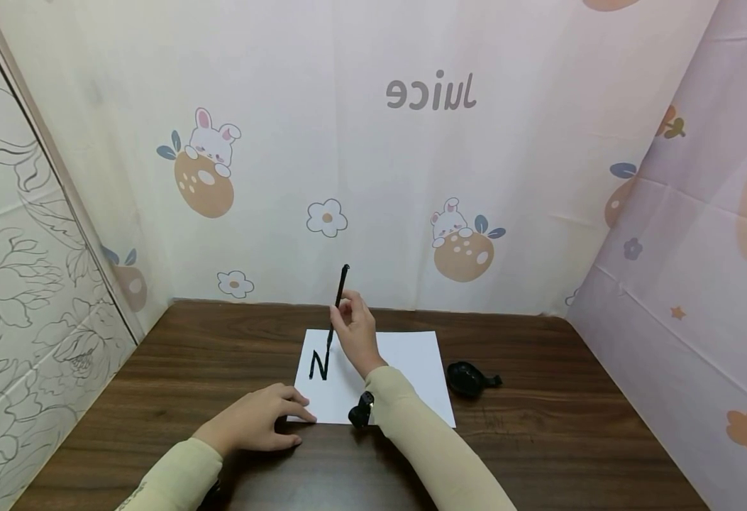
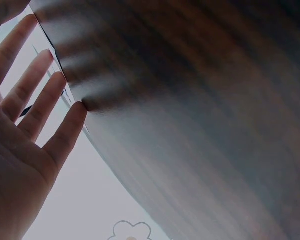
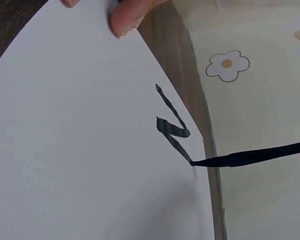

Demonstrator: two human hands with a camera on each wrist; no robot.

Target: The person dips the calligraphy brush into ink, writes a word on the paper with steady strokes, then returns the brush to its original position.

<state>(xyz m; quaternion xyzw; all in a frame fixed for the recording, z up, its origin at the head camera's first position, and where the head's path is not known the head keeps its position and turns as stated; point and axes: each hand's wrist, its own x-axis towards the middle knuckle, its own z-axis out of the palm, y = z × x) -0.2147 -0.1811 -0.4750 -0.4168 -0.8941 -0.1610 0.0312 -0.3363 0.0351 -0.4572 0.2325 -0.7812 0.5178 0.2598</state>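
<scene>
My right hand (image 1: 357, 333) pinches a slim black brush (image 1: 341, 287) above a white sheet of paper (image 1: 405, 369). Seen from the right wrist, the dark bristles (image 3: 240, 159) touch the paper with their tip at the end of a black stroke. That stroke belongs to a painted letter N (image 1: 326, 366) on the left part of the sheet. My left hand (image 1: 255, 419) rests at the sheet's lower left corner, some fingertips on the paper and the thumb over the table. In the left wrist view its fingers (image 2: 65, 132) are spread and nearly straight.
A rounded black object with a short narrow end (image 1: 469, 380) lies on the table just right of the paper; its kind is unclear. The brown wooden table (image 1: 552, 426) meets a printed curtain (image 1: 373, 156) at the back, with more hanging cloth on both sides.
</scene>
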